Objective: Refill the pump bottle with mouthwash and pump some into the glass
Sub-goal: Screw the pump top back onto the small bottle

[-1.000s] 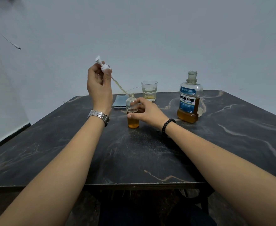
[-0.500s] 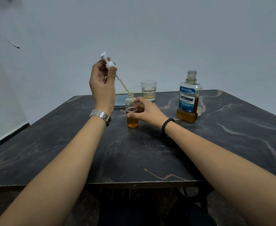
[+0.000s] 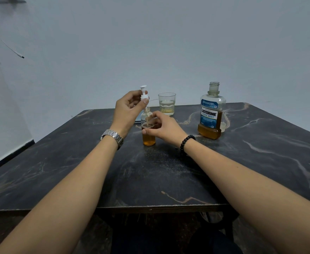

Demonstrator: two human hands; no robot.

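Small clear plastic pump bottle (image 3: 148, 132): upright near the middle of the dark marble-patterned tabletop (image 3: 260, 162), toward its far edge, roughly half full of amber liquid, neck open. Right hand (image 3: 166, 128): fingers curled round the bottle's shoulder from the right side. White pump head (image 3: 143, 94): held upright directly above the bottle's neck, pinched between thumb and fingers of the left hand (image 3: 127, 111); its dip tube is hidden behind the hand. Clear drinking glass (image 3: 167, 103): just behind the bottle, near the far edge, a shallow pale-yellow layer inside. Large clear mouthwash bottle (image 3: 211, 114): right of the glass, uncapped, blue label reading "LISTERINE COOL MINT", amber liquid low in its base. Silver metal watch (image 3: 113, 137) on left wrist; black bead bracelet (image 3: 186, 143) on right wrist.
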